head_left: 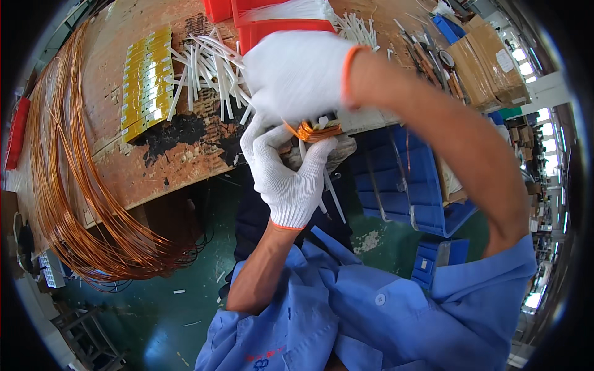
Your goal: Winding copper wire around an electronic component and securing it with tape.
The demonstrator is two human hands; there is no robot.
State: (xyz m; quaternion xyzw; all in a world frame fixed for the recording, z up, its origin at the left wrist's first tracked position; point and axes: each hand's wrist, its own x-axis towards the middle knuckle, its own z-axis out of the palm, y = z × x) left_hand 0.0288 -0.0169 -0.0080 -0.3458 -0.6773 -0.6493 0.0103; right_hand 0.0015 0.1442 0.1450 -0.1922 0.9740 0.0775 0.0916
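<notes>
My left hand (288,185), in a white knit glove with an orange cuff, has its fingers wrapped round a small copper wire coil (318,132) at the table's front edge. Thin white tubes (335,196) hang down below that coil, close to the left thumb. Above and partly over the coil is my right hand (294,74), in a matching glove. Motion smears it, and its fingers cannot be made out. A pile of cut white tubes (210,65) lies just left of the right hand.
A large loop of copper wire (62,173) drapes over the table's left side. Yellow-wrapped strips (148,83) lie beside the tubes. Red bins (247,34) stand behind. Hand tools (427,59) and a cardboard box (489,62) occupy the far right. Blue bins (396,179) sit below.
</notes>
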